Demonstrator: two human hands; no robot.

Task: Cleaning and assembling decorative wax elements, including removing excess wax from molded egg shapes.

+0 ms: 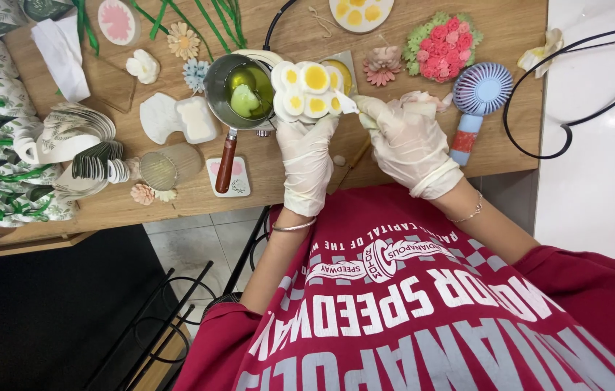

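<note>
I see my left hand (307, 156) pinching the white and yellow flower piece (306, 90) from below, right beside the little green pot (243, 90), while my right hand (405, 137) pinches its right edge, closest to it.

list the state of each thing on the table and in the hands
left hand: gloved, holding the flower mould
flower mould: held up, cups filled yellow and white
right hand: gloved, touching the mould's edge
small pot: upright, green liquid inside
handheld fan: lying flat
glass jar: on its side
</note>
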